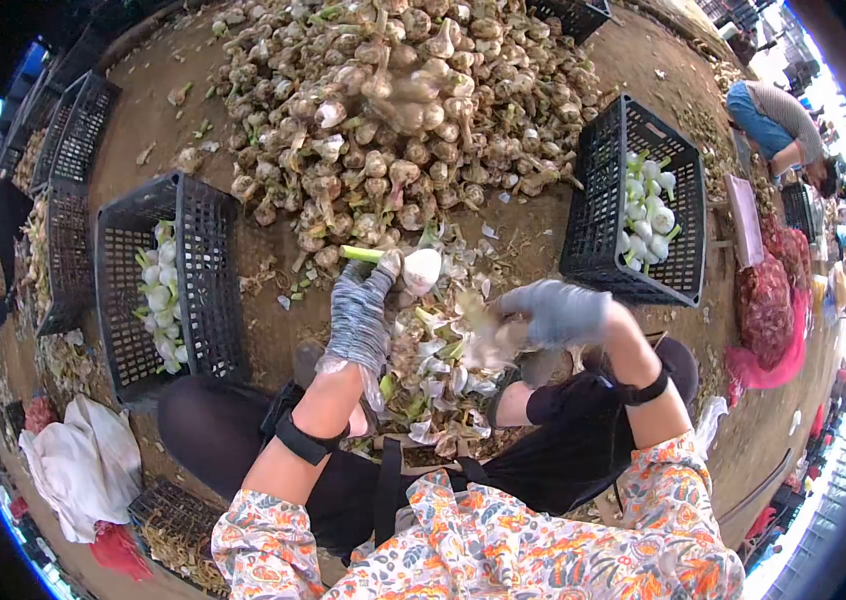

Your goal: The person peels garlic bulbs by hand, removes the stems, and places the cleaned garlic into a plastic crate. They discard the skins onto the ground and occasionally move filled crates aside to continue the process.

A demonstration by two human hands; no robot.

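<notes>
My left hand (363,308), in a grey glove, is closed on a white garlic bulb (423,270) with a short green stem. To its right, my right hand (555,312), also gloved, is smeared by motion, with blurred brownish matter at its fingers that I cannot make out. Beneath and between both hands lie peeled garlic skins (436,385). A large heap of unpeeled garlic (383,130) rises just beyond my hands.
Black crates holding cleaned white bulbs stand at the left (213,270) and right (683,200). White cloth (83,465) lies at the lower left. Pink net sacks (768,310) lie at the right, and a person (783,120) bends over behind them.
</notes>
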